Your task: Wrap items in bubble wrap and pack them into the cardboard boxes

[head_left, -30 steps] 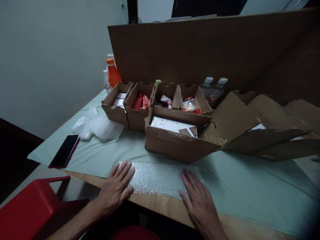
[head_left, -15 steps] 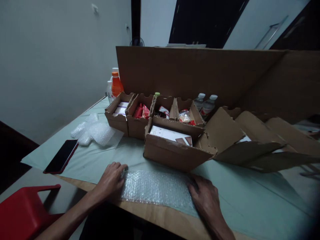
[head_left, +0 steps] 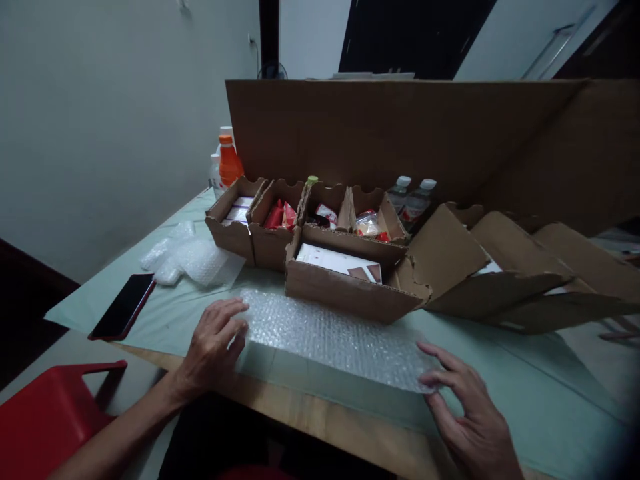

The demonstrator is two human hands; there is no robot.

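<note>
Two open-fingered hands, left hand (head_left: 213, 343), right hand (head_left: 470, 417), touching crinkly bubble wrap sheet (head_left: 333, 333), nothing gripped

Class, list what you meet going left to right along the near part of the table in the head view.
Red chair → phone → left hand → bubble wrap sheet → right hand.

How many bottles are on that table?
4 that I can see. An orange bottle and a white bottle stand behind the leftmost cardboard tray; two clear bottles stand behind the right-hand tray. Trays may hide more.
</note>
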